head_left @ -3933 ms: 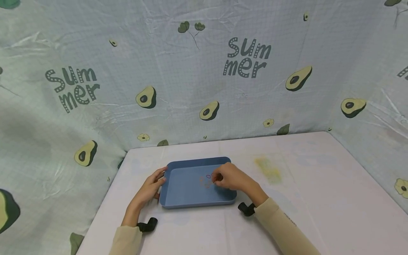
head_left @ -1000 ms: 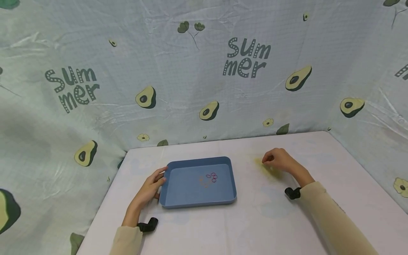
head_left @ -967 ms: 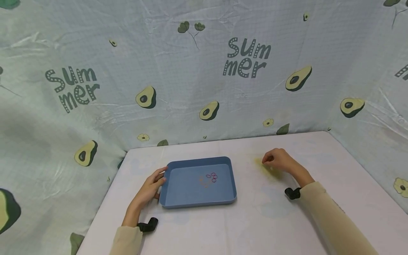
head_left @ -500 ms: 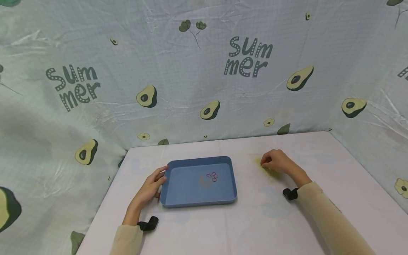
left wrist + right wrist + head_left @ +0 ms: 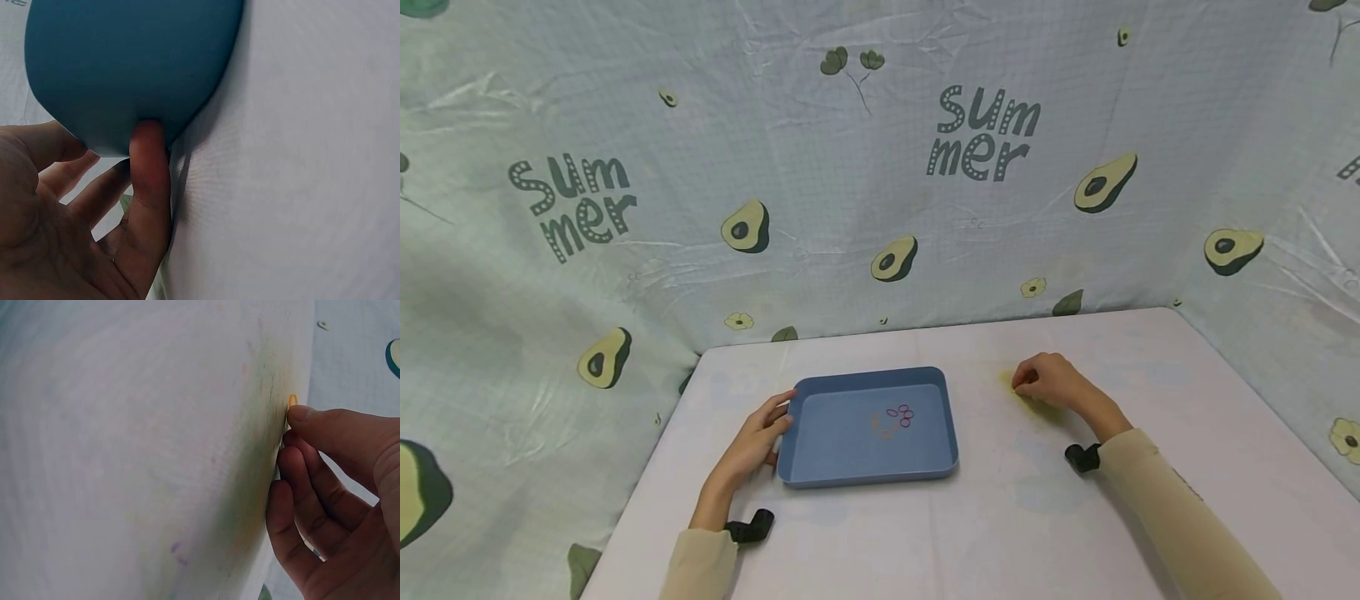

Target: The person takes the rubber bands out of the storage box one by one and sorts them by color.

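A shallow blue tray (image 5: 865,467) stands on the table, and my left hand (image 5: 752,442) holds its left side. In the left wrist view, fingers (image 5: 149,162) of this hand press the outer wall of the tray close to the tabletop. To the right of the tray, my right hand (image 5: 1056,387) is low over a yellow-stained patch of the cloth. Its thumb and fingertips pinch a small orange rubber band (image 5: 292,399), whose loop sticks up past the thumb. Inside the tray lie several red rubber bands (image 5: 904,422) and pale orange rubber bands (image 5: 887,433).
The table (image 5: 985,533) has a pale pinkish cover with a yellow stain (image 5: 1041,408) near the right hand. A printed curtain (image 5: 820,167) with avocados hangs behind it and on both sides. Black wrist cameras (image 5: 752,527) sit on both wrists.
My right hand has moved from over the tray to the stained patch on the right, then shifted slightly left and down. The left hand and tray have stayed put.
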A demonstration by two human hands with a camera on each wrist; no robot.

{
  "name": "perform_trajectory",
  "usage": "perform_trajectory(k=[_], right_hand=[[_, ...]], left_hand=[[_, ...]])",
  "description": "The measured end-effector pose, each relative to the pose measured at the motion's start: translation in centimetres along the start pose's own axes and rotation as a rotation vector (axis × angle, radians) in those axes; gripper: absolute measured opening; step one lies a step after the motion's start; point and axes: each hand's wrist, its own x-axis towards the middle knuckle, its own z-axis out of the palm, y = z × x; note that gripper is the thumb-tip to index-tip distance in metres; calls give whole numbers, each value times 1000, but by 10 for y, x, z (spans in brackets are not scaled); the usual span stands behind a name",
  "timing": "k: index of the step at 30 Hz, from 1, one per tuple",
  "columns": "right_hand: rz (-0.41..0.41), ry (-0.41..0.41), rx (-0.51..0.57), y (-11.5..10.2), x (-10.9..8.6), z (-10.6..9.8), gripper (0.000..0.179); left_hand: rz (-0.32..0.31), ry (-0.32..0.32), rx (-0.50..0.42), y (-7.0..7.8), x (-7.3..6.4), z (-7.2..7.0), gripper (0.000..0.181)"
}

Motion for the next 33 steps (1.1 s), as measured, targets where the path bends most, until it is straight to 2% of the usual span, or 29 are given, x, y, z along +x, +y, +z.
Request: perform_trajectory(k=[33], right_hand=[[-15,23,4,-4,-3,-1,4]], left_hand=[[-14,4,-5,1,0,1,54]])
